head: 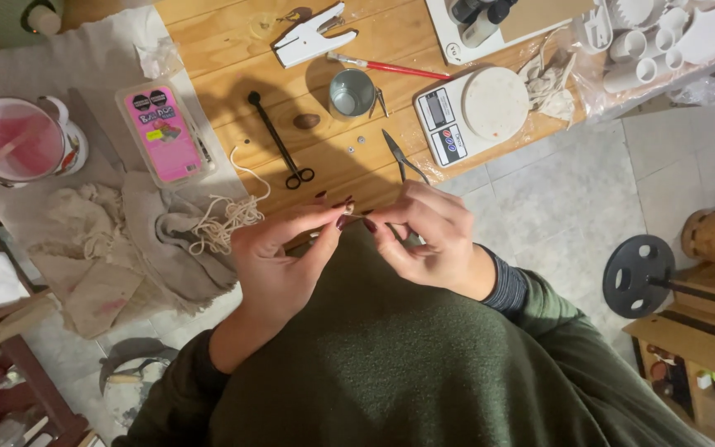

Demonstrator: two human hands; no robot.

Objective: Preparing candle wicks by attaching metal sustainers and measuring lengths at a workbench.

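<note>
**Two hands pinched on one thin piece at the desk's near edge**

One wooden desk (233,50) of pale, grainy planks fills the top of your view, with grey floor tiles to its right. One crumpled beige cloth (117,248) lies over its left end, soft and creased. One white digital scale (469,112) sits to the right, a round pale disc on its platform. One flat clear plastic case with a pink label (163,132) rests at the left, and one white mug with pink contents (18,141) stands beyond it. One white plastic clamp tool (312,35) lies at the top, one small metal cup (351,91) below it, one red-handled brush (391,66) beside that cup. One pair of long black tweezer-scissors (279,141) lies slantwise, and one pair of small metal snips (401,153) points toward your hands. One loose tangle of cream string (229,219) trails off the cloth.

Your left hand (283,257) and right hand (428,240) meet just above your green sleeves, at the near edge of the desk. Each grip is clenched, fingertips pinched on one small thin piece (356,215) held between them; it is pale and slender, too small to tell its material.
</note>
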